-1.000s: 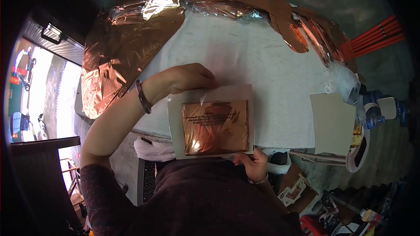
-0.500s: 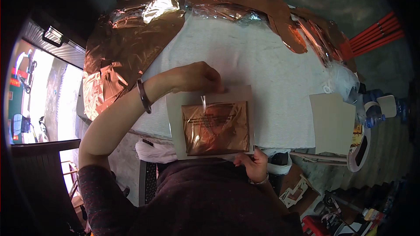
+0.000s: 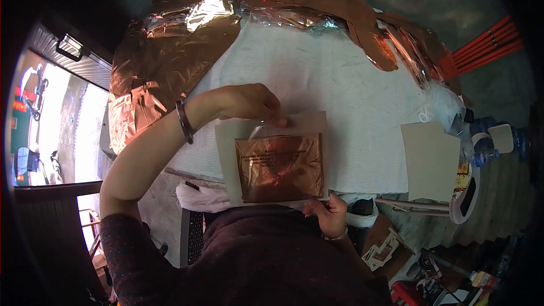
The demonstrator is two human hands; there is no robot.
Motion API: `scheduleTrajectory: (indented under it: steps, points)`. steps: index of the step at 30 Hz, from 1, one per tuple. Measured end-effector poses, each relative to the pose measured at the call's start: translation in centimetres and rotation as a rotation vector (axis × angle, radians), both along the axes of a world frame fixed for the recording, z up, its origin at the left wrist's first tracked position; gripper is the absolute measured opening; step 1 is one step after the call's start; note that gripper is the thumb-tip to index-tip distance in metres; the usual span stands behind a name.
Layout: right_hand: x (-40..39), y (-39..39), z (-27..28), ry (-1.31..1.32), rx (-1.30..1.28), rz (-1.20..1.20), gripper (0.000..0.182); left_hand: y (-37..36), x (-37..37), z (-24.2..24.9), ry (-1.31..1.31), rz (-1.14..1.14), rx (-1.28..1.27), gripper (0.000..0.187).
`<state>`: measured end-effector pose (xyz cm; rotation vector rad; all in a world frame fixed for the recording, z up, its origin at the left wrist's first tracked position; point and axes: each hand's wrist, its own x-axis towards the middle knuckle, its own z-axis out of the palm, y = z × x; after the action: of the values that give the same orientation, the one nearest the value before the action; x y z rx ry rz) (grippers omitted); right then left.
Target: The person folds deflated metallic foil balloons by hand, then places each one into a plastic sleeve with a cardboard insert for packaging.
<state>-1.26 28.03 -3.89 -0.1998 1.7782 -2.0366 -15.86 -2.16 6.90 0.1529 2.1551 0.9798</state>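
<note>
A copper-coloured foil packet [image 3: 279, 167] with small dark print lies over a pale card [image 3: 226, 164], whose border shows around it. Clear plastic film [image 3: 262, 131] bulges up at the packet's top edge. My left hand [image 3: 249, 103] reaches over from the left, wearing a dark bangle, and its fingers are pinched together at the card's upper edge. They appear to hold the film, though the fingertips partly hide it. At the lower right corner of the card, my right hand [image 3: 331, 215] grips the edge between thumb and curled fingers.
A white-covered table [image 3: 362, 119] lies under the work. Copper foil sheets [image 3: 175, 59] drape its left and far edges. Another pale card [image 3: 432, 161] rests at the right edge, near plastic bottles [image 3: 484, 147]. Orange-red rods [image 3: 488, 45] stick in from the right.
My left hand has shifted slightly at the card's top edge, its fingers turning lower. The film there bulges more, and the reflections on the foil have changed. My right hand stays put.
</note>
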Motion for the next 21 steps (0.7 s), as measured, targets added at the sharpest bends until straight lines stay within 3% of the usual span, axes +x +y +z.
scheduleTrajectory:
  steps: [4,9,21]
  points:
    - [0.0,0.0,0.2,-0.015,-0.036,-0.005,0.004,-0.7,0.2,0.2,0.043,-0.054,0.147,0.024]
    - [0.0,-0.2,0.2,-0.020,-0.018,0.008,0.004,1.1,1.0,-0.2,0.315,-0.109,-0.055,0.018]
    - [-0.1,-0.5,0.9,-0.005,0.015,0.023,0.004,1.2,1.6,-2.8,0.481,-0.179,-0.121,0.018]
